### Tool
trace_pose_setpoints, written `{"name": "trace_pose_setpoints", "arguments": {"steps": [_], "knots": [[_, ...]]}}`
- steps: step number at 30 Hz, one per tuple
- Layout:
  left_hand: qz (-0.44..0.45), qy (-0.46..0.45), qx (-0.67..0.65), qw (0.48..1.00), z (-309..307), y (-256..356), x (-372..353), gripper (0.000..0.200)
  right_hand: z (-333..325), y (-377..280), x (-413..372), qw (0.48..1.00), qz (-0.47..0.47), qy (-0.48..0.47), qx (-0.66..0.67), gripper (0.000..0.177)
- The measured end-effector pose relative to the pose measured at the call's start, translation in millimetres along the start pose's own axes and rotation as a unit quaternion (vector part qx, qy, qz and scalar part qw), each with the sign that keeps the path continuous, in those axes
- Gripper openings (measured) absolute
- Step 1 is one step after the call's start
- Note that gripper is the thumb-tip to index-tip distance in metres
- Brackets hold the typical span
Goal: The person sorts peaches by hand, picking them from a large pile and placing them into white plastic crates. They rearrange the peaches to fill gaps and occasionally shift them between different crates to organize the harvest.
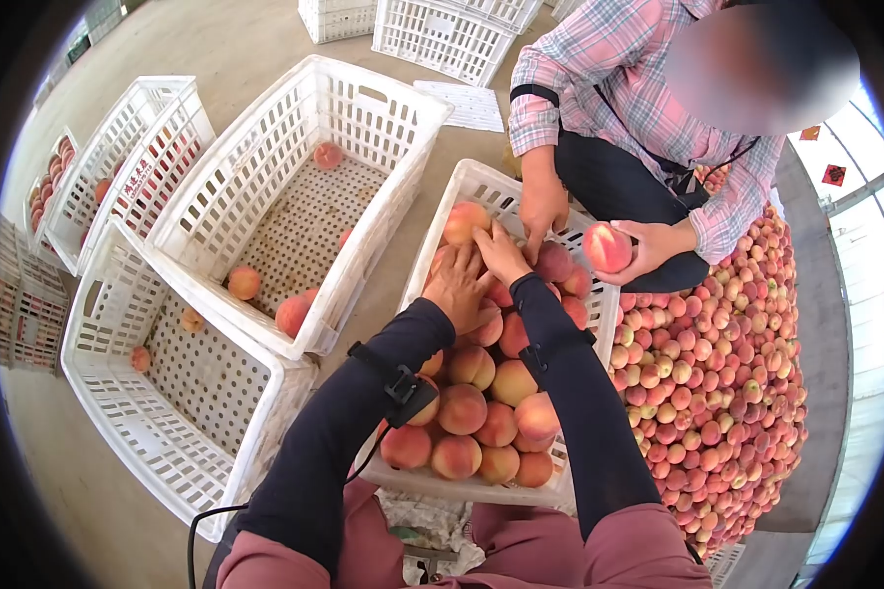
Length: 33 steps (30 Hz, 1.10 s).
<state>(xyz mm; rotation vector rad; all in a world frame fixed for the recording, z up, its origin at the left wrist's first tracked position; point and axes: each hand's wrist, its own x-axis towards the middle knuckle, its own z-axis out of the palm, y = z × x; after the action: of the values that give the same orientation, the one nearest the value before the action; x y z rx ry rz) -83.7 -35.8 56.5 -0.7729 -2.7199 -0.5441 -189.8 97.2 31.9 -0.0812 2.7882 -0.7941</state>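
A white slatted crate in front of me holds several red and yellow peaches. Over its far half, my left hand lies on the fruit with its fingers apart. Beside it, my right hand has its fingertips against a yellow-orange peach near the far left corner; whether they grip it is unclear. The two hands are very close together. Across the crate, a co-worker's hand reaches in at the far edge, and the co-worker's other hand holds a red peach.
Two white crates with a few peaches, one farther and one nearer, stand at the left. More crates are behind. A large peach pile lies at the right beside the seated co-worker.
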Motion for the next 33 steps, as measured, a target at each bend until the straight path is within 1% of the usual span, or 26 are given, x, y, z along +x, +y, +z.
{"name": "trace_pose_setpoints", "arguments": {"steps": [2,3,5,6,8,9,10,12,13,14,15,16,18,20,22,24,26,28,29,30,31,33], "knots": [[0.0,0.021,0.014,1.0,1.3,0.1,-1.4,0.069,-0.3,9.8,-2.4,0.996,-0.057,0.008,0.067,0.071],[-0.002,0.022,0.012,1.0,2.1,0.5,-1.9,0.069,-1.1,7.6,-8.6,0.996,-0.058,0.007,0.064,0.071],[-0.007,0.001,0.014,1.0,3.3,-0.1,-1.6,0.07,-6.3,-5.9,-27.3,0.993,-0.103,0.045,0.028,0.07],[-0.008,0.003,0.014,1.0,4.4,-0.7,-1.3,0.07,-6.8,-8.7,-31.6,0.993,-0.104,0.046,0.026,0.07],[-0.017,-0.025,-0.014,0.999,6.8,-1.3,-1.0,0.071,-9.3,-14.5,-38.9,0.989,-0.135,0.055,0.011,0.068],[-0.019,-0.022,-0.014,0.999,7.8,-1.0,-1.0,0.071,-11.7,-18.6,-43.8,0.987,-0.146,0.066,0.0,0.064],[-0.013,-0.009,-0.007,1.0,9.1,-0.7,-1.5,0.07,-16.1,-21.8,-48.3,0.987,-0.148,0.065,-0.002,0.064],[-0.012,0.004,-0.002,1.0,9.1,-0.4,-2.2,0.069,-31.1,-26.9,-59.8,0.982,-0.173,0.021,0.069,0.062],[-0.013,0.011,-0.002,1.0,6.5,1.1,-2.3,0.069,-42.1,-31.2,-68.7,0.979,-0.177,0.009,0.103,0.055],[-0.013,0.018,-0.002,1.0,4.8,2.1,-2.4,0.07,-56.0,-33.5,-77.5,0.979,-0.178,0.007,0.102,0.055],[-0.014,0.038,-0.018,0.999,5.4,2.4,-2.8,0.069,-71.9,-33.9,-86.3,0.968,-0.179,-0.044,0.169,0.052],[-0.015,0.039,-0.019,0.999,4.8,2.5,-3.0,0.069,-87.2,-31.7,-94.5,0.951,-0.178,-0.093,0.236,0.049],[-0.019,0.022,-0.017,0.999,2.0,2.7,-1.9,0.069,-117.6,-21.9,-111.0,0.955,-0.159,-0.087,0.236,0.047],[-0.015,0.036,-0.016,0.999,1.8,2.7,-2.2,0.068,-138.0,-1.4,-128.3,0.958,-0.142,-0.078,0.237,0.045],[-0.013,0.048,-0.014,0.999,1.5,2.1,-2.9,0.067,-144.8,22.4,-153.1,0.97,-0.145,-0.059,0.186,0.045],[-0.011,0.051,-0.019,0.998,1.6,1.9,-3.4,0.068,-148.7,19.0,-195.5,0.981,-0.088,-0.092,0.147,0.048],[-0.011,0.05,-0.017,0.999,2.6,0.8,-3.3,0.068,-138.3,31.5,-230.3,0.984,-0.083,-0.118,0.103,0.055],[-0.004,0.046,-0.016,0.999,3.1,0.5,-3.3,0.068,-126.1,23.3,-265.6,0.976,-0.043,-0.169,0.133,0.058],[-0.001,0.053,-0.015,0.998,3.3,-0.2,-3.8,0.068,-115.0,27.0,-275.4,0.976,-0.039,-0.164,0.137,0.058],[0.004,0.059,-0.014,0.998,3.4,-0.7,-4.0,0.068,-102.0,33.3,-282.2,0.981,-0.149,-0.123,0.003,0.06],[0.014,0.055,-0.015,0.998,4.0,-0.7,-4.1,0.068,-92.3,37.6,-287.2,0.955,-0.253,-0.077,-0.133,0.061],[0.015,0.045,-0.022,0.999,3.2,-1.7,-3.7,0.07,-81.6,37.5,-292.2,0.958,-0.244,-0.059,-0.138,0.061]]}}
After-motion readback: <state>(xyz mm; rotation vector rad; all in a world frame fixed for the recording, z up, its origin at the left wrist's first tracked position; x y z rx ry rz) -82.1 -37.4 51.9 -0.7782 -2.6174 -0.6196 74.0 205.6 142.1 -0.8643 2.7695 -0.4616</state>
